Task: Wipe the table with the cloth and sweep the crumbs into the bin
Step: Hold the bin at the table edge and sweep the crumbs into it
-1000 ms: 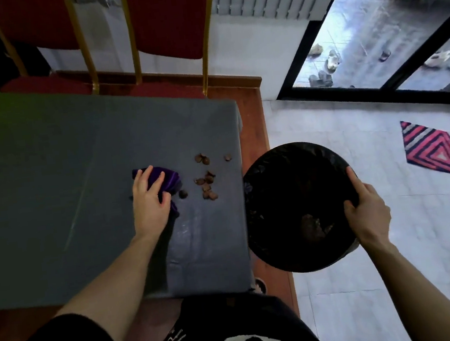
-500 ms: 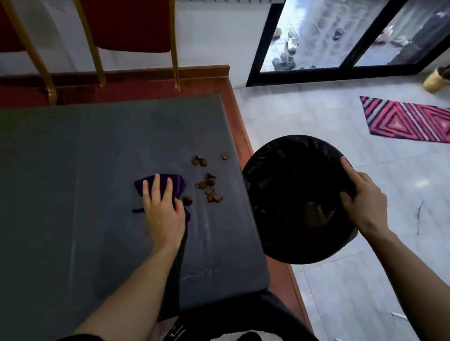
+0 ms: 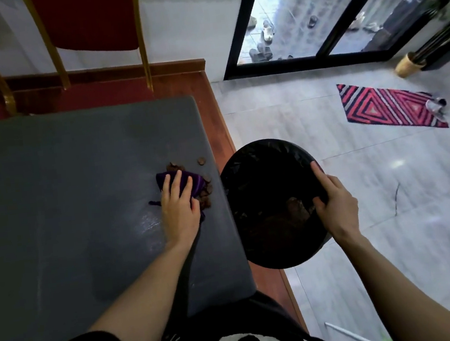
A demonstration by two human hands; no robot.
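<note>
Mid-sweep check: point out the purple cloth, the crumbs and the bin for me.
purple cloth (image 3: 195, 180): head view, on the bare fold beyond the fingertips.
crumbs (image 3: 206, 196): head view, on the cluster right of the cloth.
bin (image 3: 257, 172): head view, on the black liner inside the near-table wall.

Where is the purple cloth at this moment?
In the head view the purple cloth lies under the left hand near the grey table's right edge, touching the crumbs, with the black bin just past that edge.
</note>
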